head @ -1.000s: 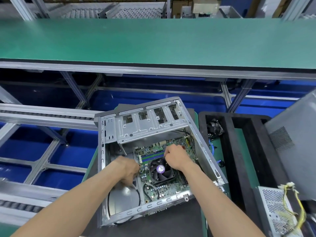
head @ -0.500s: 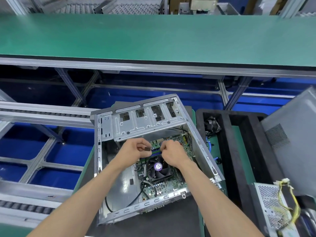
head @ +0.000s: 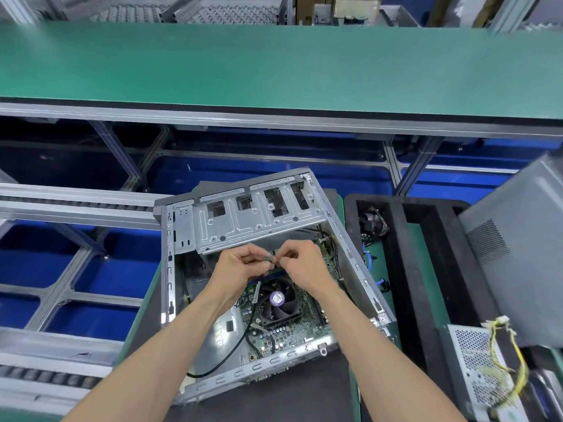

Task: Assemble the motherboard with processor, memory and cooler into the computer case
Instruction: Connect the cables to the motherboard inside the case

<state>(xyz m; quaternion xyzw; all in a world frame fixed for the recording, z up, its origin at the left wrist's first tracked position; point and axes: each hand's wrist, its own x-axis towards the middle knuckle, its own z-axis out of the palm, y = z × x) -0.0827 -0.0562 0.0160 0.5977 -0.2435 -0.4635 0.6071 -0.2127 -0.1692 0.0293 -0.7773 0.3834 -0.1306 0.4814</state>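
Observation:
An open grey computer case (head: 179, 269) lies on its side on the mat. Inside it sits the green motherboard (head: 283, 336), and on the board a black cooler fan (head: 278, 300) with a purple round label. Blue memory slots (head: 274, 275) show just behind the fan. Both hands hover above the slots: my left hand (head: 236, 269) and my right hand (head: 304, 266) pinch a small grey ridged part (head: 268, 257) between their fingertips. What that part is I cannot make out.
A black cable (head: 231, 351) loops over the case floor at the left. To the right a black foam tray (head: 399, 269) holds a small fan (head: 373, 223). A perforated power supply (head: 478, 370) with yellow wires and a grey side panel (head: 518, 254) are at far right. A green conveyor (head: 274, 62) runs behind.
My left hand rose from the case floor beside the board and met my right hand above the memory slots. Both now pinch the small grey part together.

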